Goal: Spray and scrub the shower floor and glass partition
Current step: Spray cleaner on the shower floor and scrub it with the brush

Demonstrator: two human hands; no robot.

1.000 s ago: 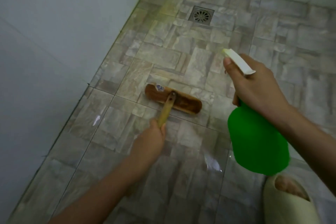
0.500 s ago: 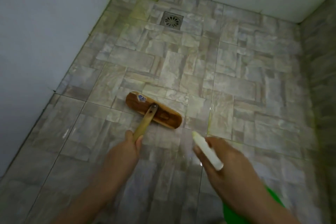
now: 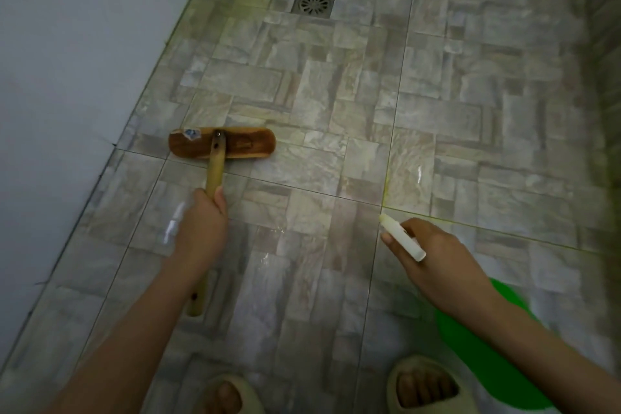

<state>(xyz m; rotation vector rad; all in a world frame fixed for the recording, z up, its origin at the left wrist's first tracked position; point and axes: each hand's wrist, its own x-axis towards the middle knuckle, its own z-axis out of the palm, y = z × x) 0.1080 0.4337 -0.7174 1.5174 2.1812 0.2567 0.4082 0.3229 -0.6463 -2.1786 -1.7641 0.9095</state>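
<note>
Left grip (image 3: 201, 222) is wrapped tight round the handle of the brown wooden scrub brush (image 3: 221, 143); its head sits flat on the wet stone-pattern tiled shower floor (image 3: 470, 111) near the left wall (image 3: 67, 77); right grip (image 3: 437, 259) clutches the green spray bottle with white nozzle (image 3: 477, 356), low beside the beige slippers (image 3: 421, 386)

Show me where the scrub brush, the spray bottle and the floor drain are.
scrub brush (image 3: 248, 144), head view, on the wooden head beside the handle.
spray bottle (image 3: 403, 240), head view, on its white nozzle.
floor drain (image 3: 314, 1), head view, on the round grate.
</note>
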